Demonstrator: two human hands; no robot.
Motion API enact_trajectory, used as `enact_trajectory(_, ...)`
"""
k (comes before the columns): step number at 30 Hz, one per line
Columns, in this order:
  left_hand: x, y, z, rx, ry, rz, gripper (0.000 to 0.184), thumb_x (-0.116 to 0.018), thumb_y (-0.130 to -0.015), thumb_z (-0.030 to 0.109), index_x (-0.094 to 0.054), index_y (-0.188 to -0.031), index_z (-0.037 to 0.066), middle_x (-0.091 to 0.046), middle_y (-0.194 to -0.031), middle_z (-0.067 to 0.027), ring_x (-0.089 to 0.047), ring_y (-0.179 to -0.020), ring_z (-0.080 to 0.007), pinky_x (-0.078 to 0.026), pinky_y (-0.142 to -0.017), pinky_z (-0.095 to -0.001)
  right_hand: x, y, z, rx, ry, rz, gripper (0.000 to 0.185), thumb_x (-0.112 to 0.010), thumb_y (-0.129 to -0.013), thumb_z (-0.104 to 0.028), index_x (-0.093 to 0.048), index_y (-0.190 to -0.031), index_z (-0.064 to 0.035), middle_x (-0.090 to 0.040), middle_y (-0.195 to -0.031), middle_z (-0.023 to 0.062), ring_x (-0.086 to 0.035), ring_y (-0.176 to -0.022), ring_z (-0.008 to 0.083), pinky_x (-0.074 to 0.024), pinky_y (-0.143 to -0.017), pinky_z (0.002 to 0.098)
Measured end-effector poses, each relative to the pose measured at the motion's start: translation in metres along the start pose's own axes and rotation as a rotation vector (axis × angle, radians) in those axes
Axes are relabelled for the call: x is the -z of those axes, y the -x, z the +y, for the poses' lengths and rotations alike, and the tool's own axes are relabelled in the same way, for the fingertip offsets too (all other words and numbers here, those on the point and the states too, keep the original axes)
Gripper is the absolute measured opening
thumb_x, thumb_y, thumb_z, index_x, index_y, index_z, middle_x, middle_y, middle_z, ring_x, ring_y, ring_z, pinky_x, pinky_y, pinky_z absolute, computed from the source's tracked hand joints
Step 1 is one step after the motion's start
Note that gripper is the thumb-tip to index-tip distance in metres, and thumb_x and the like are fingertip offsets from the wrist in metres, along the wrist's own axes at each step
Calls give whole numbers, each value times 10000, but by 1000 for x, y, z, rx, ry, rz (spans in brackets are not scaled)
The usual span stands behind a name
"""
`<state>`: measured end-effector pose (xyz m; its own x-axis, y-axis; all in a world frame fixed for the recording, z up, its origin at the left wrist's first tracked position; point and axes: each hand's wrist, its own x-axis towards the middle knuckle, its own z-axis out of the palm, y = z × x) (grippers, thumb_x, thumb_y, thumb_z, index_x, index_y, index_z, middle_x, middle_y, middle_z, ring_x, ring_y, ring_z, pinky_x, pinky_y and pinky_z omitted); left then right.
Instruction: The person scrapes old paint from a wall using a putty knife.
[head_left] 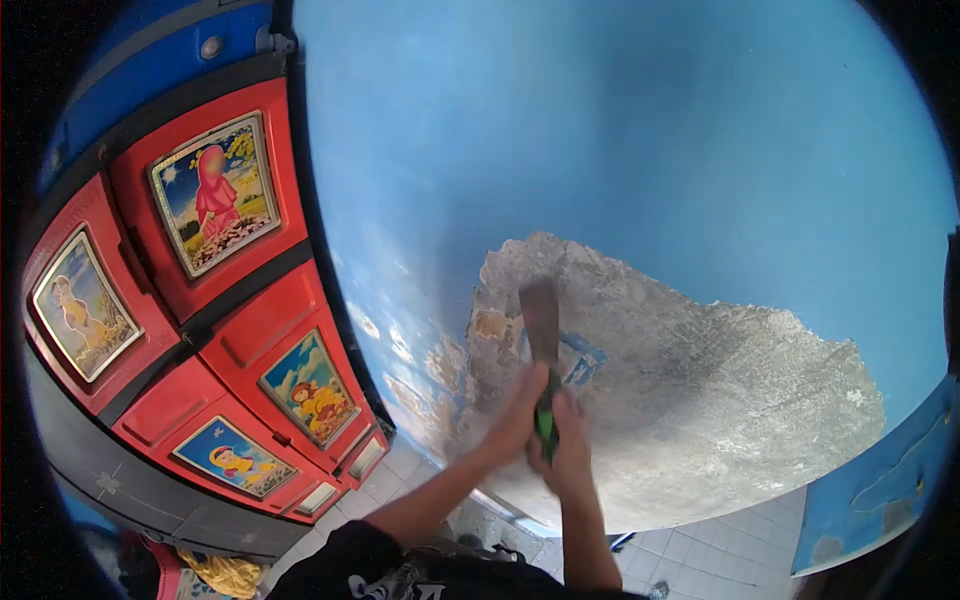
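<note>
Both my hands are closed around one scraper (541,318), which has a wide metal blade and a green and black handle. My left hand (514,412) grips it from the left, close to where the blade meets the handle. Lower down, my right hand (570,447) wraps the handle from the right. The blade points up against a bare grey patch (690,390) on the blue wall (620,150); motion blurs it slightly. Scraps of blue paint (583,358) remain just right of the blade, and a tan spot (490,324) shows to its left.
A red and black plastic drawer cabinet (240,345) with picture panels stands close on the left. Light tiles cover the floor (665,552). Yellow cloth (222,573) lies at the lower left. Another blue surface with worn spots (870,490) juts in at the lower right.
</note>
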<state>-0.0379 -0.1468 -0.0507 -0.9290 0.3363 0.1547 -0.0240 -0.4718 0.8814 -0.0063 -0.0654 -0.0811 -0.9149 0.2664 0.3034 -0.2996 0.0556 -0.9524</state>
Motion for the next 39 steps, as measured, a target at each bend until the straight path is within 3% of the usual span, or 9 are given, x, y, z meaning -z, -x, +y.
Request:
enact_trajectory(2,7,-40,16,-44,89,110,425,-392,-887,458,-460,-1044,69,-528,-780,-48,-502,-728,-118,-399,-743,-240,-18,-47,-15,246,236,-45,270,-402,-892,-339,-479,-928,-83,-438,-577,-6,-389,-404,38,-284,-336,167)
enact_trajectory(10,12,-4,31,-23,215,-40,421,-418,-872,465,-469,-1004,69,-524,-687,-30,-512,-629,-127,-426,-578,-248,-27,-8,-48,-68,-215,-134,361,-409,-888,-348,-468,-1038,-25,-464,-698,3,-423,-487,31,-301,-360,170)
enact_trajectory(13,3,-16,23,56,242,51,358,-390,-896,423,-477,-968,84,-510,-676,-9,-508,-617,-101,-424,-550,-226,-18,-27,-31,521,233,-62,382,-380,-898,-332,-458,-1085,-8,-456,-616,-3,-387,-408,50,-293,-358,199)
enact_trajectory(18,8,-44,55,-138,400,13,345,-397,-893,423,-482,-945,93,-510,-686,-3,-505,-615,-91,-420,-521,-214,-40,-56,-93,-246,142,-369,452,-328,-899,-302,-404,-1183,42,-526,-935,188,-540,-778,230,-418,-689,351)
enact_trajectory(22,-6,-4,38,-28,383,61,328,-404,-893,414,-477,-934,98,-507,-722,0,-493,-619,-99,-415,-555,-217,-27,-9,-87,122,201,-177,463,-316,-898,-313,-418,-1159,55,-530,-958,206,-538,-818,294,-393,-749,395)
enact_trajectory(24,-9,-2,23,7,386,-47,375,-403,-891,428,-475,-940,63,-493,-690,-19,-471,-628,-118,-399,-582,-221,-16,-2,-75,150,260,-126,421,-327,-897,-236,-395,-1211,34,-448,-1133,228,-433,-1074,304,-306,-910,335)
enact_trajectory(25,-9,-13,31,86,376,40,369,-409,-894,413,-469,-982,60,-490,-695,-20,-472,-639,-120,-400,-612,-224,-23,-16,-75,235,284,-10,436,-329,-895,-286,-432,-1140,60,-513,-1017,230,-517,-926,343,-382,-793,389)
enact_trajectory(31,-11,-16,34,-4,459,30,326,-381,-910,388,-455,-993,82,-459,-665,-12,-450,-626,-98,-390,-575,-231,-18,-19,-91,-173,145,-246,410,-327,-903,-227,-397,-1209,38,-492,-1077,204,-443,-1047,279,-312,-904,340)
enact_trajectory(39,0,-39,38,-26,321,66,349,-430,-890,396,-463,-1017,73,-500,-743,-12,-503,-677,-91,-420,-589,-214,-29,-43,-72,210,81,-69,378,-346,-904,-249,-467,-1123,34,-521,-994,150,-512,-861,213,-389,-771,301)
